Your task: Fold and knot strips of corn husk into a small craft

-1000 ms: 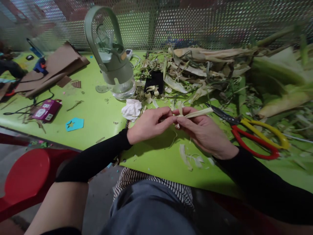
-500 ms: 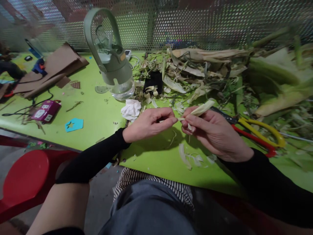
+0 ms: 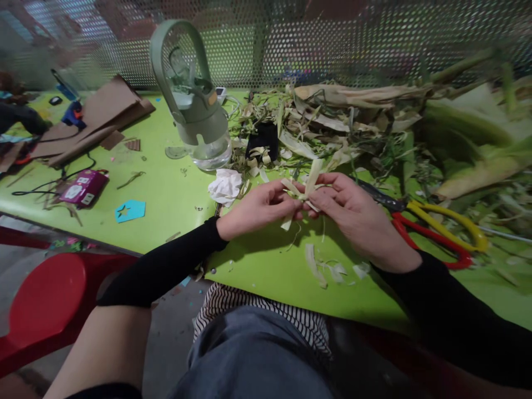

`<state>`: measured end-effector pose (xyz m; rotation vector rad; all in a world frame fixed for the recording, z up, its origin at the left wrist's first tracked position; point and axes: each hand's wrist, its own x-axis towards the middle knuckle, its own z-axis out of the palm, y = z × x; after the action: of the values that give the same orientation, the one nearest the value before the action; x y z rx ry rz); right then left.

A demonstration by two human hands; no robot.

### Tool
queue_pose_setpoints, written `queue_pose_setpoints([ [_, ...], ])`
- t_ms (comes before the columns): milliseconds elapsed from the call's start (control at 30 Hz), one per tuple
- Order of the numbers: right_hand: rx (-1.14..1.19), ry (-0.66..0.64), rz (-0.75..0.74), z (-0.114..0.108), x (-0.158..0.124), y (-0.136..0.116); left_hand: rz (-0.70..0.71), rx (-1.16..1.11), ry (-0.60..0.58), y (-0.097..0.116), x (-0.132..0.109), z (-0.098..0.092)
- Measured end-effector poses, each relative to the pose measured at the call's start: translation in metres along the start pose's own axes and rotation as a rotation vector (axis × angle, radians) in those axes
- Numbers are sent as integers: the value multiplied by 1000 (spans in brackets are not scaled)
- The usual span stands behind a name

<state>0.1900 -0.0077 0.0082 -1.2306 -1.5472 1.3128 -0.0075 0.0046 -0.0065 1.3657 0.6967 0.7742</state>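
Pale corn husk strips [image 3: 311,180] cross one another between my hands, their ends sticking up and out. My left hand [image 3: 270,204] pinches them from the left with thumb and fingers. From the other side my right hand [image 3: 353,219] grips the same strips near their crossing. Both hands are just above the green table [image 3: 249,260], their fingertips almost meeting. A few husk scraps [image 3: 316,266] lie below them. Scissors [image 3: 440,221] with red and yellow handles rest beside my right hand, blades partly behind it. The fingers hide part of the crossing.
A heap of husks [image 3: 357,119] covers the back right, with a black phone-like slab [image 3: 262,141] among scraps. A green-lidded bottle [image 3: 203,122], crumpled tissue [image 3: 225,187], blue paper [image 3: 130,211], purple box [image 3: 84,188] and cardboard [image 3: 100,116] stand or lie leftward. A red stool [image 3: 47,299] is below left.
The hands have drawn closer together. The husk, earlier a folded piece in my right hand with a thin end stretched to my left, now shows several spread, crossing ends held by both.
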Motion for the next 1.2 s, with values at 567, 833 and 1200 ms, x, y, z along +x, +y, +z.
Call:
queue_pose_setpoints([
  [567, -462, -166, -88, -1, -4, -5, 23, 66, 143, -9, 2, -1],
  [833, -636, -94, -352, 15, -12, -3, 30, -28, 185, -12, -1, 8],
  [1200, -544, 24, -91, -10, 8, -2, -117, -206, 58, -2, 3, -2],
])
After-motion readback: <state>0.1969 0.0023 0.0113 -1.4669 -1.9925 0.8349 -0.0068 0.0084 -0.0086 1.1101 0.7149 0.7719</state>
